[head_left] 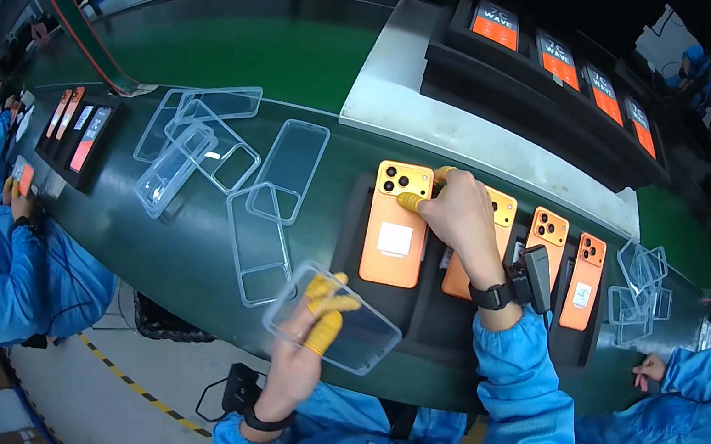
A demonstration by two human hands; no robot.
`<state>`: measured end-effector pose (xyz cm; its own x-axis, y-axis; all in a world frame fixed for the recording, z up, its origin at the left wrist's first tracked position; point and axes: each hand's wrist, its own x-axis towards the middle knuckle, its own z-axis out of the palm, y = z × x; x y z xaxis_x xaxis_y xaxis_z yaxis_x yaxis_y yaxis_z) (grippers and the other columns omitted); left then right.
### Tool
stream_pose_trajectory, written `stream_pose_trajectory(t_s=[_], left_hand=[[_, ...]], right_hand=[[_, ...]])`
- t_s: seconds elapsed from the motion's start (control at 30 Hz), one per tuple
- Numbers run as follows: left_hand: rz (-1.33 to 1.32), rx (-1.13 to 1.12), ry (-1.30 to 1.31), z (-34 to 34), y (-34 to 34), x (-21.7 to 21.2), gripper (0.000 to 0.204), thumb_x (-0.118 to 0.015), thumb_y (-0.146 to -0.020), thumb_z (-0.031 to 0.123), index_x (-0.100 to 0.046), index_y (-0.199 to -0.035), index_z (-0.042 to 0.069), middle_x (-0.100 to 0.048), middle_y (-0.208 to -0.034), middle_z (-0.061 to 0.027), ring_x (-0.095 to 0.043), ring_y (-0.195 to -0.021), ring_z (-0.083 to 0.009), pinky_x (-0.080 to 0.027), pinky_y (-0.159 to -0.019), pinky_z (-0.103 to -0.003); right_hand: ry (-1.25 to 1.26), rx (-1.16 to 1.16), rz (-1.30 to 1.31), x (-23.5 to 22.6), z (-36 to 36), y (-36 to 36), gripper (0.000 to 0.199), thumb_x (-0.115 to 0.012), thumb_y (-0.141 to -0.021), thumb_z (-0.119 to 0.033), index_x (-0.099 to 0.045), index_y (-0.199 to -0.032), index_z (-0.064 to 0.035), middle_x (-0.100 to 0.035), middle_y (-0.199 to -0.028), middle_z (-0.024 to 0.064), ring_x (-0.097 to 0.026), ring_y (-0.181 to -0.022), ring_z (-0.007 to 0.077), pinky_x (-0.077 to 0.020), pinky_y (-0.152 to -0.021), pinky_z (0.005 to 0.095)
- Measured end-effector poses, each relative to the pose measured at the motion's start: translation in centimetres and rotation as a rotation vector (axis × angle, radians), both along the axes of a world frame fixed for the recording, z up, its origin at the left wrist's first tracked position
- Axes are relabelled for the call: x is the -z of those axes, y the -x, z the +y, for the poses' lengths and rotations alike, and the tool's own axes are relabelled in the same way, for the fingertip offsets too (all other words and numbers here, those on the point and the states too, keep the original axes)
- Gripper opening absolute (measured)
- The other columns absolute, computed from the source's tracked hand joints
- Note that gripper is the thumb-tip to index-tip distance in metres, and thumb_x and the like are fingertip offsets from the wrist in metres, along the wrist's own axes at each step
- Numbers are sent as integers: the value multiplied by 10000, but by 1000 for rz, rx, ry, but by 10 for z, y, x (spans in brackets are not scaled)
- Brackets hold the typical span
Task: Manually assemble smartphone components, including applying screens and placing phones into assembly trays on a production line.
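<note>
- My right hand [459, 212] covers most of the second orange phone [474, 269] — only its right edge and lower end show.
- My left hand [304, 344] hides part of the clear case [356, 334] it grips.
- The far tray [545, 85] is partly lost in the dark rim.
- Workers at both sides are cut off — I cannot tell what they handle.

Left hand [308, 326] raised, fingers curled in a grip, right hand [459, 212] outstretched, fingertips pinching, palm down.
</note>
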<state>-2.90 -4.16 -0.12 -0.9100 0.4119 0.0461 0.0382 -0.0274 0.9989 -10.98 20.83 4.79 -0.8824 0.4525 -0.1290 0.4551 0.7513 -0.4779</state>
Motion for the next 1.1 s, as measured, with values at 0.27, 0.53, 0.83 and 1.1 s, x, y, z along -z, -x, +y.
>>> stream_pose_trajectory(t_s=[0.27,0.53,0.83,1.1], left_hand=[[-222,-81,-223,19,-14,22,312,-457,-1039,115,-591,-1258,-61,-605,-1298,-169,-530,-1275,-262,-350,-1137,-372],[-272,-168,-353,19,-7,33,324,-484,-1024,145,-566,-1255,-66,-628,-1214,-175,-600,-1162,-275,-465,-1035,-423],[-167,-386,-169,26,2,1,370,-594,-973,56,-428,-1303,32,-690,-999,-202,-719,-741,-242,-564,-545,-266],[-168,11,-365,38,-15,-9,543,-604,-942,-44,-360,-1426,-10,-560,-1319,-158,-591,-1174,-204,-533,-969,-347]], right_hand=[[70,-32,470,12,-36,-46,515,-768,-742,-108,-576,-1195,44,-636,-922,242,-633,-851,436,-503,-744,490],[540,111,586,36,-43,-72,588,-771,-720,-6,-555,-1258,91,-708,-1032,236,-715,-956,319,-551,-805,372],[258,135,836,-8,-41,-115,354,-698,-779,56,-662,-1132,52,-734,-922,205,-746,-811,274,-576,-695,322],[-335,-474,809,-22,-76,-160,362,-558,-795,-62,-718,-1104,39,-707,-1087,216,-700,-1019,366,-570,-897,399]])
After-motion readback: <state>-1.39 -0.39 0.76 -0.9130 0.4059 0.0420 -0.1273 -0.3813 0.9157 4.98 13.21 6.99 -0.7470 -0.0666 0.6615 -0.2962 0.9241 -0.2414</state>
